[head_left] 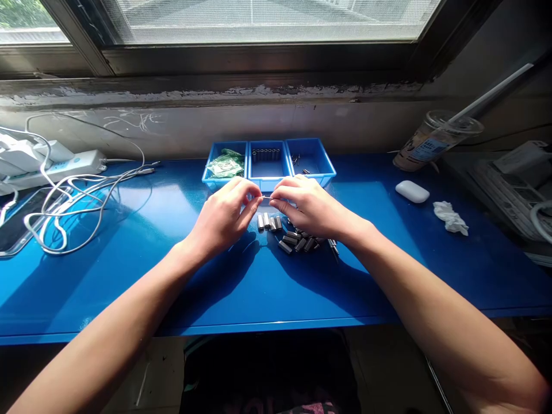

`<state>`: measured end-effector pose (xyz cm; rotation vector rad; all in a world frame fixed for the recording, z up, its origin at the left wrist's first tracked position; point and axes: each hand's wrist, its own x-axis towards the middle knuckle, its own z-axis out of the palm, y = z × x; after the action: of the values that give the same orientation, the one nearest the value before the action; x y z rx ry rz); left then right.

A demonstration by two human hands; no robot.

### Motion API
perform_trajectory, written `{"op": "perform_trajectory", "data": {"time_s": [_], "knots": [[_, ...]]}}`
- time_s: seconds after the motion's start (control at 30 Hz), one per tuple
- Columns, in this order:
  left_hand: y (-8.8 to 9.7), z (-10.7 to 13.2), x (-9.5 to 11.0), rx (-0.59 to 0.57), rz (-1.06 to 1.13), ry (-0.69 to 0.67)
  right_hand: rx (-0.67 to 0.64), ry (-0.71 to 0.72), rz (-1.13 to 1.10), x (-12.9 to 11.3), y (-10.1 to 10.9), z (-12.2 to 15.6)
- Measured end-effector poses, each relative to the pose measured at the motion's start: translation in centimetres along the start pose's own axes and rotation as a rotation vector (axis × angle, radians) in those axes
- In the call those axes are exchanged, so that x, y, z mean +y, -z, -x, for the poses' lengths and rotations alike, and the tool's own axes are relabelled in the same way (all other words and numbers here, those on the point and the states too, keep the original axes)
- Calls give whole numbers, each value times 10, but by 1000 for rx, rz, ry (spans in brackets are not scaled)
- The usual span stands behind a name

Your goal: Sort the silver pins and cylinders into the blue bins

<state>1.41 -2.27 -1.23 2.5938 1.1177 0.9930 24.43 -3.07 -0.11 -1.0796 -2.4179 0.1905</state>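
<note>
Between my two hands is a thin, short metal pin (266,198), too small to make out in detail. My left hand (228,210) is closed in a pinch at its left end. The thumb and fingers of my right hand (304,204) pinch the right end. Below the hands, several short grey metal sleeves (268,222) stand in a small group. More sleeves lie in a loose pile (297,241), partly covered by my right hand. A few thin metal pins (333,248) lie by the right wrist.
Three joined blue bins stand behind the hands: the left (207,172) holds green-and-clear packets, the middle (269,169) a row of sleeves, the right (317,158) a few pins. White cables (103,201) and a power strip (81,167) lie left; a drink cup (425,144), white case (412,191) and crumpled tissue (451,218) right.
</note>
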Motion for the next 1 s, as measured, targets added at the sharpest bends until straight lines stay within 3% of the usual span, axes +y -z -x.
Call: {"op": "perform_trajectory", "data": {"time_s": [0.2,0.37,0.53,0.63,0.8,1.0], "knots": [[0,0,2,20,12,-11,39,7,-125,1,-2,0],[1,1,5,63,150,128,252,-2,-144,7,-1,0],[3,1,6,51,174,178,424,-130,-138,20,15,0],[2,0,7,-17,123,135,470,-206,-98,30,19,1],[1,2,8,-227,42,95,555,-357,48,44,14,2],[-1,5,6,-378,-25,43,525,-457,127,52,5,2]]}}
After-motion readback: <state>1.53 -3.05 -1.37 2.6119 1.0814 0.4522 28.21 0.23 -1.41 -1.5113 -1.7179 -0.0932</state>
